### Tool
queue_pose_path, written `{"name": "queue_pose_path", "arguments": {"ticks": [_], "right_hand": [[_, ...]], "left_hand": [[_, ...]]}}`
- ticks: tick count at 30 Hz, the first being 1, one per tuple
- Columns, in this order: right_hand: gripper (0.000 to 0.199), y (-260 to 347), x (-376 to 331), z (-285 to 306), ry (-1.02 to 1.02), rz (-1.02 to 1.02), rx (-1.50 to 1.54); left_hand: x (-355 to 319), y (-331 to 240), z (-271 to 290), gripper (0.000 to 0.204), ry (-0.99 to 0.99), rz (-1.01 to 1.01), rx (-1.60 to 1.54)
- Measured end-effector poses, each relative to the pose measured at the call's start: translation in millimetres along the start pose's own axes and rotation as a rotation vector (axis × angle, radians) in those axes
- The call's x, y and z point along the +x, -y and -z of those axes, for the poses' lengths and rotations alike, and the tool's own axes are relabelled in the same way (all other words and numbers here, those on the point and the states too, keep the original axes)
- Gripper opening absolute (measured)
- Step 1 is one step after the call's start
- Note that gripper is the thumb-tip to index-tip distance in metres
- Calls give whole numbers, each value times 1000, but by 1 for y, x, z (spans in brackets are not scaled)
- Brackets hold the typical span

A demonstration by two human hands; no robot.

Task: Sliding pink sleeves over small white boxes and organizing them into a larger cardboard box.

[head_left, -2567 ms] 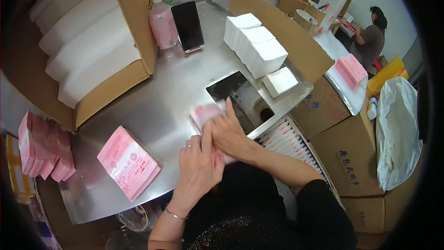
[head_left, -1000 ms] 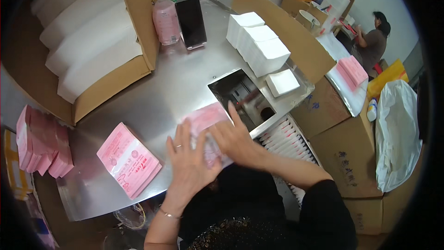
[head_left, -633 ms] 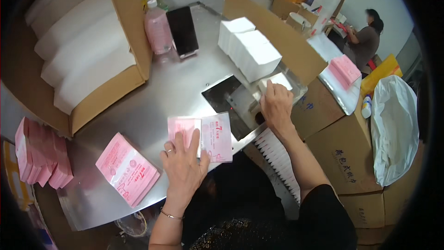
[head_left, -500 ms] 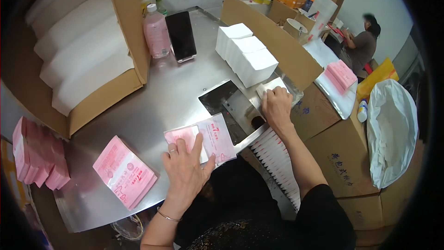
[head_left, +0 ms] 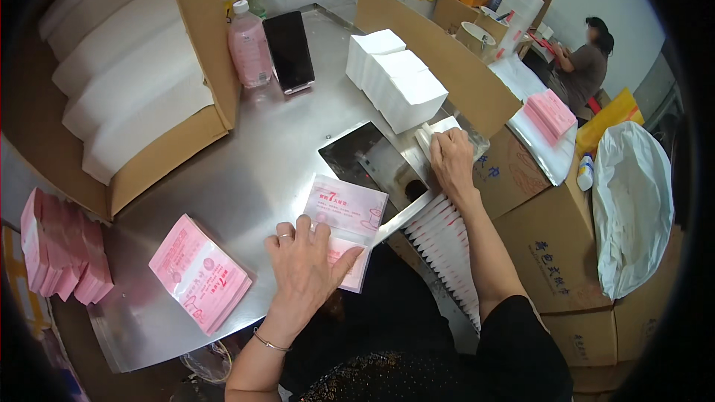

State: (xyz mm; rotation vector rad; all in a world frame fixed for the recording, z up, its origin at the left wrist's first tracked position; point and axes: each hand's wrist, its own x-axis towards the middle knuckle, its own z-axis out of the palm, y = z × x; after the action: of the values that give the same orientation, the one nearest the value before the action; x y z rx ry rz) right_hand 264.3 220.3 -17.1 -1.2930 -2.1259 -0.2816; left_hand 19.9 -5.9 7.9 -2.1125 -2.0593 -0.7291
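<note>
My left hand (head_left: 309, 264) holds a pink and white printed plastic packet (head_left: 346, 205) at the near edge of the steel table, its fingers and thumb lying across the lower part. Part of the packet is hidden under that hand. At the right, my right hand (head_left: 453, 160) has its fingers bent and closed on white folded tissue (head_left: 430, 138), beside the dark rectangular opening (head_left: 372, 160) in the tabletop. Just beyond it stand stacks of folded white tissues (head_left: 398, 78). Left of my left hand lies a pile of pink packets (head_left: 199, 272).
A carton (head_left: 167, 152) of white tissue sheets stands at the left, near more pink packets (head_left: 63, 249). A pink bottle (head_left: 250, 48) and a phone (head_left: 290, 52) are at the back. Cartons (head_left: 555, 253) and a white bag (head_left: 633, 208) line the right side. Another person (head_left: 585, 67) sits far right.
The packet under my left hand has turned and now extends further toward me. My left hand has shifted slightly right. My right hand's fingers have curled more tightly at the white tissue.
</note>
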Motion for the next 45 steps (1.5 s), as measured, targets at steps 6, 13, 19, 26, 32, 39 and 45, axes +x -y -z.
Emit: {"name": "queue_pose_path", "arguments": {"ticks": [6,13,19,26,32,39,45], "right_hand": [[44,7,-5,9,-141,64,147],[43,156,-85,55,109,829,480],[23,154,-25,-44,299,468,133],[19,96,3,-14,843,148,13],[18,49,-3,15,-36,99,-98],[15,12,-2,-7,10,19,-95],[31,-3,-5,-3,-105,68,37]], "left_hand": [[-11,-4,-7,37,36,-58,-118],[-14,17,19,72,87,31,-141],[-15,-1,16,71,89,31,-147],[-47,11,55,29,41,-74,-247],[-98,75,107,26,-232,477,212],[-89,78,100,25,-82,382,175],[-25,12,10,30,1,-66,-170]]}}
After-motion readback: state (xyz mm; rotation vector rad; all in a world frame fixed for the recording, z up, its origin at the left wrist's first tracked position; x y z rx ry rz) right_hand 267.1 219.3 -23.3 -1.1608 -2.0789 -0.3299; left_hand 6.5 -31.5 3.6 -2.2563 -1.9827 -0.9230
